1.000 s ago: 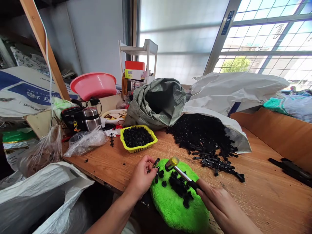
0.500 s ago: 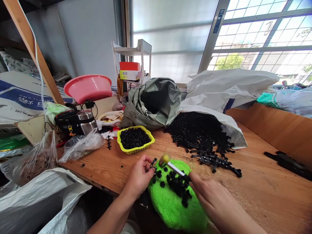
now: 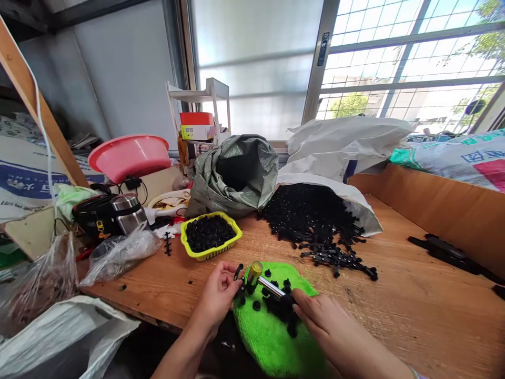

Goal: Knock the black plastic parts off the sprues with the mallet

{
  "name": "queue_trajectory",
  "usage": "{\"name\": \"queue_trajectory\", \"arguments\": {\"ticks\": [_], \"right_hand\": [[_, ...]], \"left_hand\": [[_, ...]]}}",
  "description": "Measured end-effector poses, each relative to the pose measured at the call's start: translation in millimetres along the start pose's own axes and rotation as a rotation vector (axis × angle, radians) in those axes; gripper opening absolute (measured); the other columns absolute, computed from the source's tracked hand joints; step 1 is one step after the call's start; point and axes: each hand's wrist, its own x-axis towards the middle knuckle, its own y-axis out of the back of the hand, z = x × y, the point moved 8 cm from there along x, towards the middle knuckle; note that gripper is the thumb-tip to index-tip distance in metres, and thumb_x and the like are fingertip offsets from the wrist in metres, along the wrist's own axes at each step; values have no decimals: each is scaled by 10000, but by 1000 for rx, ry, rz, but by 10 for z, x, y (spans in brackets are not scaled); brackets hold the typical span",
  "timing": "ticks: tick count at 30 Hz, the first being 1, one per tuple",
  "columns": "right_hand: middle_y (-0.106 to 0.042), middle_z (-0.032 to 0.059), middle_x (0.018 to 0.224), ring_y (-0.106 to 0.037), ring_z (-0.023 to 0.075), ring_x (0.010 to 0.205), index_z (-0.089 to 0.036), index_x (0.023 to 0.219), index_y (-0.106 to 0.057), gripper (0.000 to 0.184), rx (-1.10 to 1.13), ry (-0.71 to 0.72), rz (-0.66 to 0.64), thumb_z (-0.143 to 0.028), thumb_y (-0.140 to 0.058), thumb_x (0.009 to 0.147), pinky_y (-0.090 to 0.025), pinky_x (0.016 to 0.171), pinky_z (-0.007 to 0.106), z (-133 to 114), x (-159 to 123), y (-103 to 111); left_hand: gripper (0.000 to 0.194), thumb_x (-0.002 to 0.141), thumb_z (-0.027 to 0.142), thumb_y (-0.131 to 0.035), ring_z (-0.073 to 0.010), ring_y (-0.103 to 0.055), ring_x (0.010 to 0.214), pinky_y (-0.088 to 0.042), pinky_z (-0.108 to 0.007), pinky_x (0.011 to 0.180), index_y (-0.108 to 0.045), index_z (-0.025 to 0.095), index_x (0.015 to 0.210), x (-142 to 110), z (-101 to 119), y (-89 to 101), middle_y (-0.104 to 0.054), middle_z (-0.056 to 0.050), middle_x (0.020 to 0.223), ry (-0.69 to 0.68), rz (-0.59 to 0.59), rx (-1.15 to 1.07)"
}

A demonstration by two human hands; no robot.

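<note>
My right hand (image 3: 317,316) is closed round the dark handle of a small hammer (image 3: 271,287), which has a shiny metal shaft and a yellowish head. The head is down at the left side of a fuzzy green cloth (image 3: 262,337), beside my left fingers. My left hand (image 3: 219,292) pinches a black plastic strip (image 3: 238,272) with knobbed ends, close to the hammer head. Several small black caps (image 3: 256,305) lie loose on the cloth, and a cluster of them sits partly under the hammer handle and my right hand.
Behind the cloth stands a yellow basket (image 3: 212,256) full of small black parts. A heap of black strips (image 3: 311,216) spills from a white sack at the back. An open grey-green sack (image 3: 232,195), a steel flask (image 3: 130,215) and plastic bags line the left and back. Black tools (image 3: 450,252) lie right.
The hammer head has come down beside my left fingers. The camera view has shifted a little to the right, so the surroundings sit further left.
</note>
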Motion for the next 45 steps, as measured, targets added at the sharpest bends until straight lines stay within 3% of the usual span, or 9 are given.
{"name": "queue_trajectory", "arguments": {"ticks": [4, 10, 15, 19, 25, 33, 39, 45], "right_hand": [[-612, 111, 798, -577, 254, 760, -189, 833, -526, 427, 156, -17, 90, -383, -148, 881, -403, 632, 321, 104, -78, 109], [-581, 15, 632, -559, 194, 607, -220, 784, -525, 431, 310, 13, 176, -488, -210, 904, -398, 558, 273, 220, -133, 256], [-643, 60, 767, -594, 219, 701, -219, 724, -545, 479, 324, 13, 294, -537, -235, 904, -424, 568, 275, 383, -195, 308], [-659, 58, 821, -608, 234, 787, -228, 842, -619, 442, 328, 14, 356, -531, -301, 897, -464, 589, 258, 479, -256, 311], [-673, 54, 860, -622, 226, 767, -239, 719, -594, 474, 312, 39, 416, -569, -295, 880, -456, 496, 237, 550, -282, 276], [-666, 62, 917, -617, 225, 793, -229, 750, -598, 453, 318, 30, 396, -535, -301, 900, -452, 530, 247, 589, -290, 200], [-648, 46, 733, -591, 206, 651, -220, 772, -602, 482, 340, 28, 316, -522, -253, 912, -425, 538, 269, 513, -237, 177], [-637, 56, 731, -583, 232, 669, -224, 759, -561, 475, 328, 21, 273, -534, -233, 904, -388, 557, 300, 424, -149, 252]], "left_hand": [[439, 587, 412, -653, -36, -367, 329, -188, -142, 345, -392, 196, 867, 14, 23, 1, -410, 123, 516, 61, 37, -104], [452, 573, 389, -662, -46, -428, 348, -221, -135, 347, -395, 179, 871, 187, 118, -159, -438, 114, 498, 20, 48, -126], [419, 580, 314, -663, -51, -463, 374, -250, -136, 369, -401, 170, 874, 283, 121, -247, -474, 97, 513, 28, 25, -160], [420, 586, 264, -663, -55, -470, 380, -258, -136, 374, -391, 172, 892, 296, 120, -284, -468, 99, 515, 47, 17, -197], [414, 600, 234, -663, -64, -481, 371, -275, -130, 374, -380, 178, 897, 270, 116, -372, -450, 105, 495, 94, -3, -217], [421, 614, 206, -657, -69, -506, 376, -380, -144, 401, -366, 188, 919, 254, 53, -390, -445, 114, 520, 134, 9, -226], [479, 589, 260, -707, -73, -502, 355, -375, -147, 382, -369, 195, 923, 266, 25, -374, -416, 127, 515, 114, 7, -226], [454, 611, 244, -703, -58, -507, 383, -379, -139, 409, -376, 185, 921, 250, 31, -356, -430, 116, 530, 138, 10, -262]]}}
